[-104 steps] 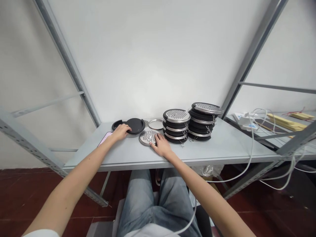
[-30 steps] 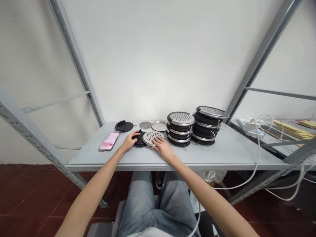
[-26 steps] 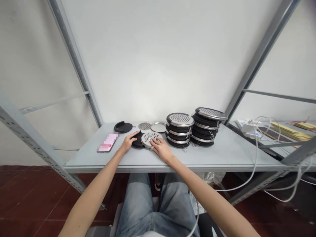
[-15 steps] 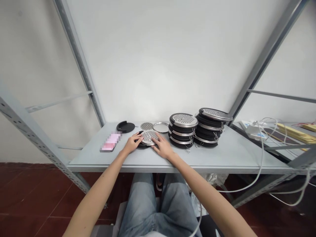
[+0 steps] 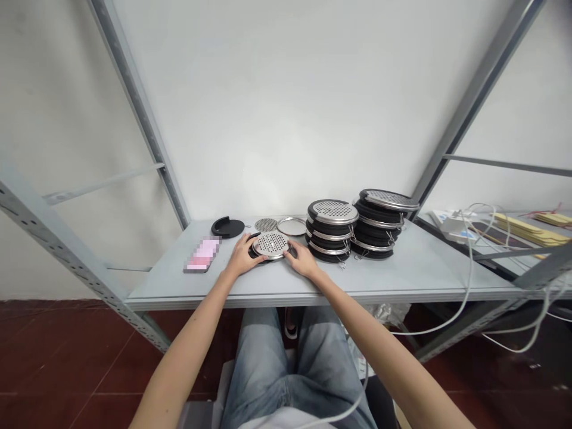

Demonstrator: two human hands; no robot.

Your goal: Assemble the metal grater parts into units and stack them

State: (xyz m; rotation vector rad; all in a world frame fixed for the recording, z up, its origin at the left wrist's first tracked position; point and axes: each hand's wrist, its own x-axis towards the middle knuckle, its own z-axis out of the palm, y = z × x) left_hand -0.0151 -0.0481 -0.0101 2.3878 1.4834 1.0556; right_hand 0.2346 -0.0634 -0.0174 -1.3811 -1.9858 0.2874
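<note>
A round black disc with a perforated metal plate [image 5: 271, 245] on top lies near the table's middle. My left hand [image 5: 242, 256] grips its left edge, the thumb on the near side. At its right edge, my right hand [image 5: 302, 260] closes round the rim. Behind it lie a loose perforated plate [image 5: 267, 224] and a bare metal ring [image 5: 292, 226]. A black disc base [image 5: 227, 227] rests at the back left, beyond a phone [image 5: 203, 255] with a blurred screen.
Two stacks of assembled discs, one [image 5: 332, 229] right of my hands and a taller one [image 5: 385, 223] beside it, stand on the grey table [image 5: 429, 274]. Metal shelf posts rise at both sides. White cables [image 5: 469, 280] hang at the right, near yellow strips [image 5: 527, 231].
Both hands have moved from lying over the plate to its sides and now grip the disc's edges. The plate's top shows more fully. The camera view has shifted slightly.
</note>
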